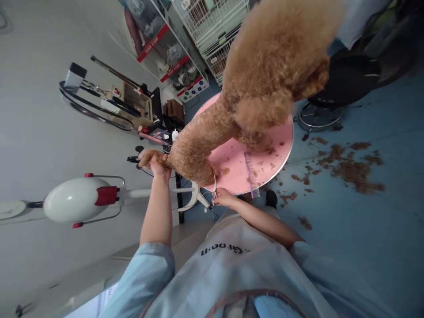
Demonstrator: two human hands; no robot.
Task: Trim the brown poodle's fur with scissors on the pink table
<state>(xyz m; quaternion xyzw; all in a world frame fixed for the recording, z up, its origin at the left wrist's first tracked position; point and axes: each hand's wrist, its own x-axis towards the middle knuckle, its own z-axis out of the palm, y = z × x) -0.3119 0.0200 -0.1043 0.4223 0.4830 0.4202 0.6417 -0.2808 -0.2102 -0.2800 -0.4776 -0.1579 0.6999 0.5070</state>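
Observation:
A curly brown dog (205,132) stands on a round pink grooming table (228,170). Its fluffy head (281,53) is toward the upper right, its rump toward the left. My left hand (160,165) is closed around the dog's tail (149,157) near its base. In my right hand (225,197) is a pair of scissors (215,184), the blades pointing up along the fur at the dog's hind end. Whether the blades are parted is too small to tell. On the table, to the right of the scissors, lies a purple-backed comb (248,172) with long metal teeth.
Cut fur lies on the table and in clumps on the blue floor (357,168). A black wheeled stool (347,84) stands at right. A white dryer (79,199) on a stand is at left. White cages (212,26) and a shelf (172,66) stand behind.

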